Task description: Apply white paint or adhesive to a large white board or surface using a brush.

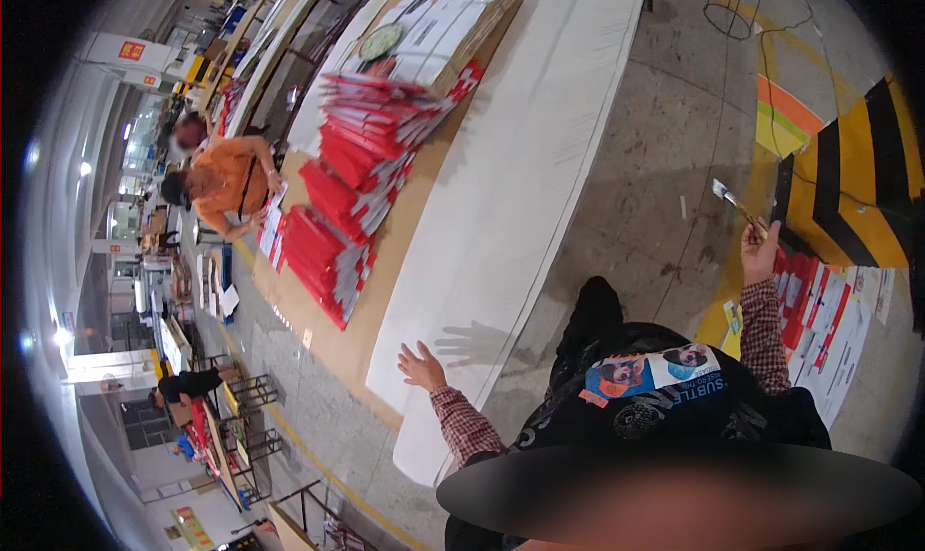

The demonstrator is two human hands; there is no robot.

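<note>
While two other people in orange and dark clothes work at the far left, one person in an orange shirt [229, 180] bends over the left edge of a long brown table [332, 344], handling red-and-white sheets. Red flat-packed cartons [355, 180] lie in overlapping stacks along that table, running from its near left edge up toward a pile of white printed sheets [453, 26] at the far end. To the right of the stacks, a long white board [520, 166] covers the table's right side. The left hand [422, 366], in a red checked sleeve, hovers over the near end of this board with its fingers spread wide and nothing in them; its shadow falls on the white surface just beside it. Farther right, over the concrete floor [674, 118], the right hand [759, 252] is raised and closed around the handle of a small blade-like tool [737, 204]. Just beside that hand, more red-and-white cartons [819, 310] lie by a yellow-and-black striped ramp [858, 175].
</note>
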